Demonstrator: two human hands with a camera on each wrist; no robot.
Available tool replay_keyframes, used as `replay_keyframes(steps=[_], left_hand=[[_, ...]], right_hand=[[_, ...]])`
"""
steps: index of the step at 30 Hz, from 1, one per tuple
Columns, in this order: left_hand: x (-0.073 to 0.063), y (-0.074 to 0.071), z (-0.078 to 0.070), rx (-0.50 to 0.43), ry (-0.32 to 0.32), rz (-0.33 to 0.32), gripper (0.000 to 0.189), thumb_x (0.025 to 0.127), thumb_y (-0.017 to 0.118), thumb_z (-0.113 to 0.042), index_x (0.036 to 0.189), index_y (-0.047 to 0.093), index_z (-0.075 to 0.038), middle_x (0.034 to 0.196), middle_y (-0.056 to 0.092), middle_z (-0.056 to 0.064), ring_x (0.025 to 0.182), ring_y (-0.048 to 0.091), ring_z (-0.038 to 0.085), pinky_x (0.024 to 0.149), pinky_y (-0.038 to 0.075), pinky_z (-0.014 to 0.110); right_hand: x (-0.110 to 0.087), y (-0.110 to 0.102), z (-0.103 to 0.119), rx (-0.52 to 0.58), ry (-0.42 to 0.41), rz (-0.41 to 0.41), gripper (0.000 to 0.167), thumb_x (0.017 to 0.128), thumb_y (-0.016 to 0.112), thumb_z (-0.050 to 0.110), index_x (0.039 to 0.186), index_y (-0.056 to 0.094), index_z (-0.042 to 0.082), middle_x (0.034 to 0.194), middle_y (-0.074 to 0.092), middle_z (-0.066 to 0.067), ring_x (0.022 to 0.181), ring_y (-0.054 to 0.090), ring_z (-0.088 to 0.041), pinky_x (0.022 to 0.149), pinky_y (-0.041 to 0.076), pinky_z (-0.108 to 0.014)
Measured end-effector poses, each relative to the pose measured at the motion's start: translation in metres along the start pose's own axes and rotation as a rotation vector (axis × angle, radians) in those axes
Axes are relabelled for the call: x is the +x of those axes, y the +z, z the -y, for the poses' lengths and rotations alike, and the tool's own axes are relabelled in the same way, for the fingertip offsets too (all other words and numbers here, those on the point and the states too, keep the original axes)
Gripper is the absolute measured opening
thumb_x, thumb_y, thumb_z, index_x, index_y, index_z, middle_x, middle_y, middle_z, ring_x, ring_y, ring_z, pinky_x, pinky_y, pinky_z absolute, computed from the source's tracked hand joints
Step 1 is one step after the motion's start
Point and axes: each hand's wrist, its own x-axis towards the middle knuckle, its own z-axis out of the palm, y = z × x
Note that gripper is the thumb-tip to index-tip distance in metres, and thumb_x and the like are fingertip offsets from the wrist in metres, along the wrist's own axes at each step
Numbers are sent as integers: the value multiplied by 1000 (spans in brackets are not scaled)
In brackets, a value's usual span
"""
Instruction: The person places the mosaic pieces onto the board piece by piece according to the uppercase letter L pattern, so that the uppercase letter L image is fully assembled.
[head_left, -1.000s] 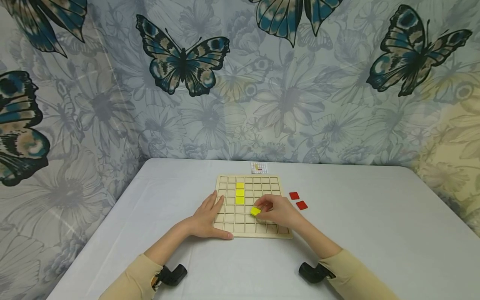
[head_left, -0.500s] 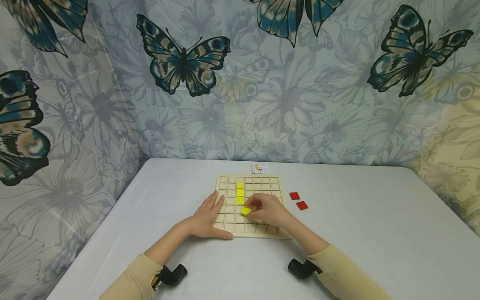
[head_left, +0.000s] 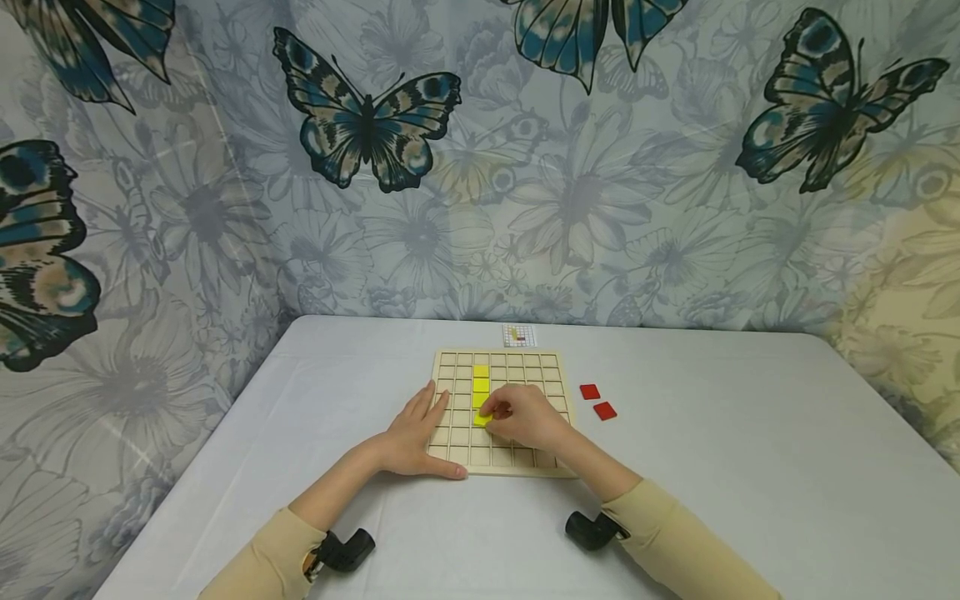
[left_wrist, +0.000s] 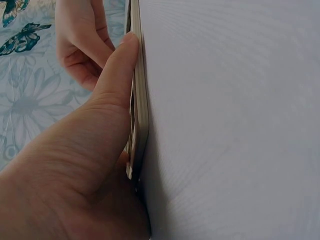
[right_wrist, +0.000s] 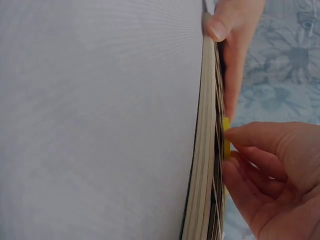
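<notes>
A wooden grid board (head_left: 459,456) lies on the table. Three yellow square tiles (head_left: 481,385) sit in one column of it. My right hand (head_left: 527,415) pinches a further yellow tile (head_left: 480,421) at the cell just below that column, and its fingers cover part of it. In the right wrist view the pinched yellow tile (right_wrist: 226,137) stands at the board's surface between thumb and fingers. My left hand (head_left: 412,435) rests with spread fingers along the board's left side, its thumb at the near edge. The left wrist view has this thumb (left_wrist: 117,70) lying against the board's rim.
Two red square tiles (head_left: 597,402) lie on the white-covered table right of the board. A small card (head_left: 519,336) with a coloured grid pattern lies behind the board. A butterfly-print cloth (head_left: 577,208) hangs beyond the table's far edge.
My right hand has moved left with the yellow tile and brought it down to the cell below the other yellow tiles. The left hand has stayed in place.
</notes>
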Motion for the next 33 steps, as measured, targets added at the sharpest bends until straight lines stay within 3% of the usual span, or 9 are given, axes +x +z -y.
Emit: replay_keyframes(steps=[8,20,33], left_hand=[[1,1,1,1,5,2,121,76,73,-64,156,8,-2,160,-9,22,147,-6,36,114,12,56],[-1,0,-1,20,-2,1,120,76,73,-63,156,8,-2,160,-9,22,147,-6,36,114,12,56],[0,2,0,4,2,-7,120,76,74,-62,156,9,-1,160,-8,23,147,-5,37,114,11,56]], right_hand=[[0,1,-1,-11,-44,-12,13,81,74,-3,91,75,5,91,69,-2,80,59,-13,75,52,-27],[-5,0,-1,12,-69,-15,10,86,70,3,94,75,7,92,69,0,82,60,-12,77,52,-29],[-17,-19,-17,54,24,-105,7,91,68,12,93,75,13,93,70,5,81,62,-12,75,52,-29]])
